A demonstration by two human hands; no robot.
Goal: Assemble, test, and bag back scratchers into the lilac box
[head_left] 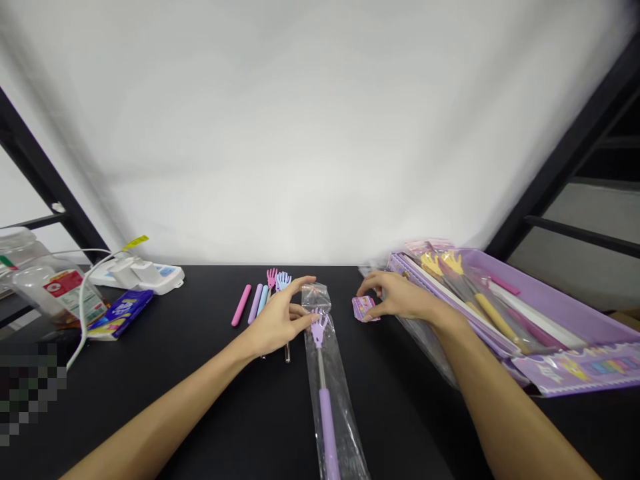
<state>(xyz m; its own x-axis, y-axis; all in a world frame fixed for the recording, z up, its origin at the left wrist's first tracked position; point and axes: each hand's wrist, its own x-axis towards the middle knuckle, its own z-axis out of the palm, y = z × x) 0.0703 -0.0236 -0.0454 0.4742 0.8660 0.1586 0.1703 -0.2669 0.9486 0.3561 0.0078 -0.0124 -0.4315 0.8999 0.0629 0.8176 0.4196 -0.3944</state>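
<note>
A purple back scratcher (327,420) with a small hand-shaped head lies lengthwise inside a clear plastic bag (345,407) on the black table. My left hand (280,319) is at the bag's upper left edge, thumb and forefinger spread, the thumb touching the plastic beside the scratcher's head. To the right, my right hand (397,297) pinches a small purple printed card (364,308) at the table surface. Behind my left hand lie unbagged back scratchers with a pink handle (241,305), a purple handle (255,304) and a blue handle (263,300), partly hidden by the hand.
At the right stands a purple display box (530,290) holding bagged scratchers, some with yellow heads (453,263). A white power strip (167,277) with cables, a blue packet (123,312) and clear plastic jars (57,287) occupy the left. A white wall rises behind.
</note>
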